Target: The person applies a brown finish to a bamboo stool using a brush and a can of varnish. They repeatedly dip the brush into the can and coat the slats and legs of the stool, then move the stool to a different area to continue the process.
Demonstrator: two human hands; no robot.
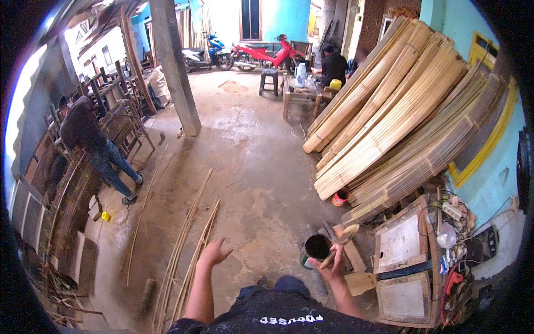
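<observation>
My left hand (216, 252) is stretched out with its fingers apart, holding nothing, above the floor beside several long thin bamboo strips (189, 234). My right hand (334, 269) is closed round the handle of what looks like a paintbrush (349, 232), its pale end pointing up and away from me. Just left of that hand is a can (305, 258), greenish outside and dark within. The hand partly covers the can's near side, and I cannot make out what it contains.
Large bundles of bamboo slats (384, 128) lean along the right wall. Framed panels (400, 242) and tangled cables lie at my right. A concrete post (175, 72) stands ahead on the left. Another person (94, 133) bends over a wooden rack. Motorbikes (267, 53) are parked far back.
</observation>
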